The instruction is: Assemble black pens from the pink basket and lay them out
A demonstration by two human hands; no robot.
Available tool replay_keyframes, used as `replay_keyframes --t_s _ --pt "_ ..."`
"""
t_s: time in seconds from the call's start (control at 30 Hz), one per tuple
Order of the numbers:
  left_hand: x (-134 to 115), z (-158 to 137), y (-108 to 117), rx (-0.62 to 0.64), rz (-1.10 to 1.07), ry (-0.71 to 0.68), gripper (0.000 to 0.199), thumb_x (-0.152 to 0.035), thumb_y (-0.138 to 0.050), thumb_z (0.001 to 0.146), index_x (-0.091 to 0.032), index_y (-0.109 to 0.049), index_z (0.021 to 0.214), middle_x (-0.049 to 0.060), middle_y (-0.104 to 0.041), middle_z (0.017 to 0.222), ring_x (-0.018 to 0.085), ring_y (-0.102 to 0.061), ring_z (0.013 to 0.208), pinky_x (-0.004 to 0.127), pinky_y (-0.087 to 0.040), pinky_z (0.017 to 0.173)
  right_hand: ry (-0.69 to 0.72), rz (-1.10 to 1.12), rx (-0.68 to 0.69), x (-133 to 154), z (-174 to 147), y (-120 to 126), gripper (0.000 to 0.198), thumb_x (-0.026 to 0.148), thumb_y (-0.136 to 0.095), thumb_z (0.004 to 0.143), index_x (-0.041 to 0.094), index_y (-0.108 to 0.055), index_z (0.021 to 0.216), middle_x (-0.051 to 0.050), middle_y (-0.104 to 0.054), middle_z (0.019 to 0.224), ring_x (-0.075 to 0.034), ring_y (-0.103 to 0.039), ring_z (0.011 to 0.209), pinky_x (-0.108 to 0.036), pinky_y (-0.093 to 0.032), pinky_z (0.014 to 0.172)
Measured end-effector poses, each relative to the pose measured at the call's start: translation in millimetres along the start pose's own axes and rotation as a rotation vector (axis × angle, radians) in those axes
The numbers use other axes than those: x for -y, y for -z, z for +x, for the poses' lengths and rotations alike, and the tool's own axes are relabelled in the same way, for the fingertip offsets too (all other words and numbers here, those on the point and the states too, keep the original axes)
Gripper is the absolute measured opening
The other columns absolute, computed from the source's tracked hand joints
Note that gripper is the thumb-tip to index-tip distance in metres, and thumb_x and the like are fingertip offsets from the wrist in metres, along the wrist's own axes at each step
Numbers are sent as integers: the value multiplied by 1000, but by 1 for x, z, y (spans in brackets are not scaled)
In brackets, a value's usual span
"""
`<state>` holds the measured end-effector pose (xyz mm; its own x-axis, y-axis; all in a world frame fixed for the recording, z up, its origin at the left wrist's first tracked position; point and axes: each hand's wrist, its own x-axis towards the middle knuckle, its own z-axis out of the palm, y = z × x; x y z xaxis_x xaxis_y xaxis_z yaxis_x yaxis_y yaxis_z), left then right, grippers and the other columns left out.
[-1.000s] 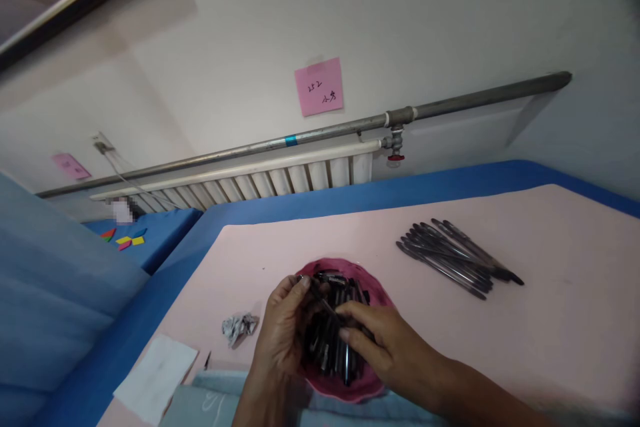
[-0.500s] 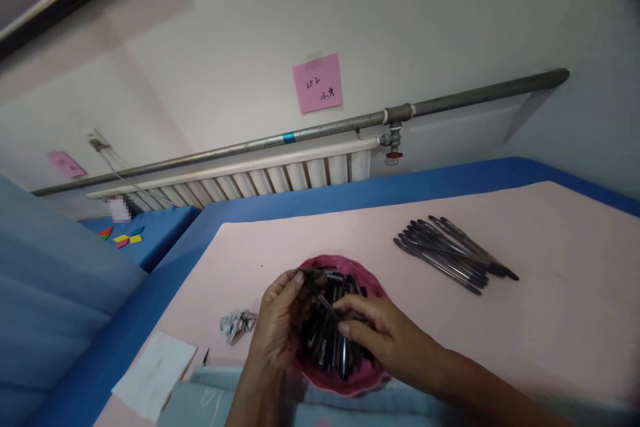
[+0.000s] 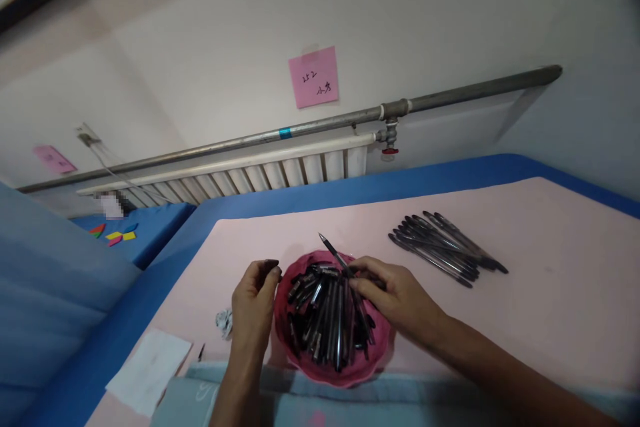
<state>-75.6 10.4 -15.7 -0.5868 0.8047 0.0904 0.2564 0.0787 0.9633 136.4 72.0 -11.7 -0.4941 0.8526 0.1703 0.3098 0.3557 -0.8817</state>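
Note:
My right hand (image 3: 383, 287) pinches a black pen (image 3: 336, 251) over the right side of a pink bowl. The pen is uncapped and its bare tip points up and to the left. Left of the bowl, my left hand (image 3: 257, 293) is closed around a small dark piece that looks like a pen cap (image 3: 271, 263); the fingers partly hide it. Many black pens and caps (image 3: 330, 320) lie jumbled inside the pink bowl (image 3: 345, 377), which has a wavy rim.
A pile of capped black pens (image 3: 440, 247) lies on the pink table cover (image 3: 525, 320) at right. Crumpled paper (image 3: 225, 323), a white sheet (image 3: 150, 370) and a small dark piece (image 3: 201, 351) are at left. Light blue cloth (image 3: 350, 403) lies at the near edge.
My hands have come apart. The pen's tip is now bare in my right hand, while my left hand has moved left off the bowl with the cap-like piece.

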Motion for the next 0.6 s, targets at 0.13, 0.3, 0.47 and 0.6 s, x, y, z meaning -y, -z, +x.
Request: replay_keyframes --t_s 0.13,0.3,0.47,0.6 --pt "1 -4 -6 53 257 -147 20 -31 -53 75 -20 -63 89 4 -67 89 18 -59 84 33 -42 80 7 22 3 0 0 -1 19 29 -50 77 17 -61 88 1 -60 64 -13 -53 60 -24 -41 57" --pt "2 -9 -25 130 687 -432 22 -21 -50 76 -22 -64 92 6 -67 92 24 -54 89 38 -35 81 -20 26 19 1 -1 -1 21 28 -50 78 16 -61 89 2 -58 60 -12 -51 56 -23 -39 54" --pt "-1 -10 -39 223 948 -500 24 -18 -44 80 -22 -65 92 10 -67 93 26 -52 88 38 -30 77 7 22 11 0 -1 -2 20 26 -49 79 16 -61 92 1 -60 65 -13 -53 60 -23 -41 57" --pt "-3 -10 -41 232 1001 -469 21 -17 -46 78 -21 -65 85 10 -67 86 27 -53 86 38 -28 76 17 26 9 0 -1 -3 20 26 -50 79 17 -61 92 2 -60 65 -12 -53 60 -23 -41 57"
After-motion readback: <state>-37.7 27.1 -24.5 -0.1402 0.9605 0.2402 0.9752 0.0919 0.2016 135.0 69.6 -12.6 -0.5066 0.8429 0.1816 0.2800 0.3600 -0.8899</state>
